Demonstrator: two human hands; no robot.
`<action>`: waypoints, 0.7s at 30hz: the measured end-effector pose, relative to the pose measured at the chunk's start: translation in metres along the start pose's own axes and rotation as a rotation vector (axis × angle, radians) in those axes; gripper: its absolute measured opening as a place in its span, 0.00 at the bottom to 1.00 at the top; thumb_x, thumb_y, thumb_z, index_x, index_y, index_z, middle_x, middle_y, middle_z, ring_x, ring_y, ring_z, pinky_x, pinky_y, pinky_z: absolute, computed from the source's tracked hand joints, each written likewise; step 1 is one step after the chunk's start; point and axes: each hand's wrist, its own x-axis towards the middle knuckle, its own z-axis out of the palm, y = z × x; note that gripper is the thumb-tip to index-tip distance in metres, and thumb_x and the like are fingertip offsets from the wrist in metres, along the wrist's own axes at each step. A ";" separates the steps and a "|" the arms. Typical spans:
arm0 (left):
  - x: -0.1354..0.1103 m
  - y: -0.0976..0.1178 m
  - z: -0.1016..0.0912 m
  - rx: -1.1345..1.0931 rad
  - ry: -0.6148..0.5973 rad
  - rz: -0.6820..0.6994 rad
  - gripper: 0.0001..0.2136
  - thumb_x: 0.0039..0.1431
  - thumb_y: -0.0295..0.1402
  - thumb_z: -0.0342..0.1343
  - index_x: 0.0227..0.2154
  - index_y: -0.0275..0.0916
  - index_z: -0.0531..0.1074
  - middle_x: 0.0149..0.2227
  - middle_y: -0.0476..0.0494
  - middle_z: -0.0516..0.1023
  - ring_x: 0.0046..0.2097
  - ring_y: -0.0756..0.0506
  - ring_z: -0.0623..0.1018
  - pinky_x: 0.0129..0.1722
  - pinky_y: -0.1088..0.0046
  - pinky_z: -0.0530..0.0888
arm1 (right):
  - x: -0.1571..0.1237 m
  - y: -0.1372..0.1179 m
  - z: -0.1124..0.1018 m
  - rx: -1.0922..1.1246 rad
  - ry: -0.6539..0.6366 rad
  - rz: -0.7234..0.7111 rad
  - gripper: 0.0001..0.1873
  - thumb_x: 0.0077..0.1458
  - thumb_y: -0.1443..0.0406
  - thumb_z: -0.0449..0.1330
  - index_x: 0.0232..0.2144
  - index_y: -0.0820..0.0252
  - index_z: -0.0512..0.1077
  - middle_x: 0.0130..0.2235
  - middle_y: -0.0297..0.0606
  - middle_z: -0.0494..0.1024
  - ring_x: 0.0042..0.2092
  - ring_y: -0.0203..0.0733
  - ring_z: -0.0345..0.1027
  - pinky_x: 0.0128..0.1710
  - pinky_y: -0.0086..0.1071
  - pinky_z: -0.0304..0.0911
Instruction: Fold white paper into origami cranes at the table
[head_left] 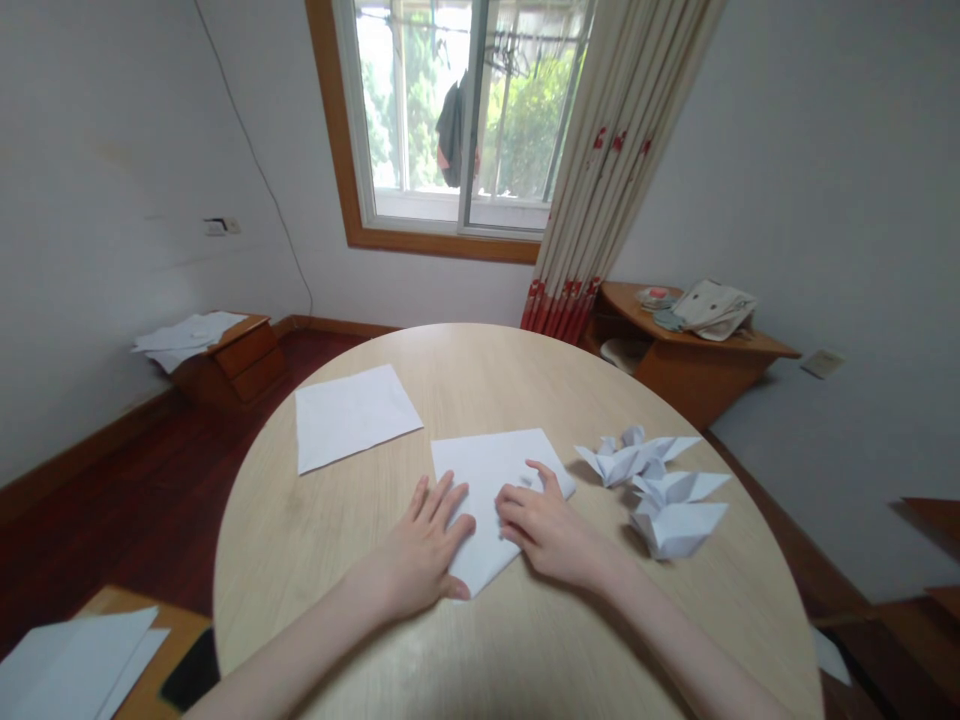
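A white sheet of paper (487, 462), with a slanted, folded-looking lower right edge, lies on the round wooden table (480, 385) in front of me. My left hand (429, 540) rests flat along its left side, fingers spread and thumb near the bottom corner. On the paper's right part sits my right hand (541, 522), its fingers bent and the index finger apart from the others. The fingertips touch the sheet, and neither hand grips anything that shows. To the right stand several folded white paper pieces (679, 525) with pointed ends, close together.
Another white paper (356, 415) lies at the table's left. More white sheets (82, 660) rest on a wooden surface at lower left, beside a dark object (189, 668). A corner shelf (697, 370) holding a cloth bag (712, 308) stands behind right, near the curtain (607, 150).
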 end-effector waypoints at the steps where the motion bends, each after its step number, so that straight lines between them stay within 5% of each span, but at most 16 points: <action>1: -0.002 0.003 0.000 0.009 0.007 0.013 0.27 0.51 0.47 0.63 0.49 0.38 0.65 0.64 0.28 0.55 0.67 0.30 0.44 0.63 0.43 0.44 | -0.001 0.000 -0.001 0.006 -0.004 -0.004 0.09 0.59 0.71 0.52 0.29 0.59 0.70 0.36 0.35 0.74 0.42 0.40 0.69 0.61 0.52 0.35; 9: -0.008 0.011 -0.007 -0.166 0.008 0.064 0.19 0.54 0.43 0.61 0.42 0.38 0.65 0.57 0.33 0.64 0.62 0.35 0.60 0.64 0.50 0.48 | -0.002 0.004 0.001 0.008 0.017 -0.038 0.09 0.58 0.72 0.53 0.29 0.59 0.70 0.36 0.34 0.73 0.41 0.39 0.69 0.62 0.50 0.34; 12: -0.010 0.014 -0.005 -0.257 0.003 0.075 0.17 0.54 0.41 0.62 0.41 0.40 0.64 0.55 0.37 0.65 0.57 0.38 0.66 0.61 0.54 0.58 | -0.002 0.006 0.003 -0.020 0.016 -0.045 0.09 0.59 0.72 0.52 0.30 0.59 0.71 0.36 0.35 0.73 0.43 0.39 0.68 0.62 0.49 0.35; 15: -0.011 0.016 -0.003 -0.317 -0.018 0.059 0.16 0.55 0.40 0.61 0.42 0.41 0.63 0.57 0.38 0.63 0.55 0.38 0.68 0.53 0.59 0.68 | -0.002 0.008 0.005 -0.048 0.028 -0.056 0.08 0.60 0.71 0.53 0.32 0.58 0.71 0.38 0.36 0.74 0.50 0.41 0.65 0.63 0.51 0.32; 21: -0.011 0.018 -0.004 -0.345 -0.043 0.047 0.20 0.55 0.40 0.61 0.46 0.41 0.61 0.56 0.38 0.62 0.54 0.37 0.68 0.52 0.57 0.68 | 0.003 0.007 0.004 -0.104 0.017 -0.077 0.06 0.61 0.67 0.54 0.36 0.57 0.71 0.40 0.37 0.75 0.57 0.44 0.58 0.63 0.52 0.27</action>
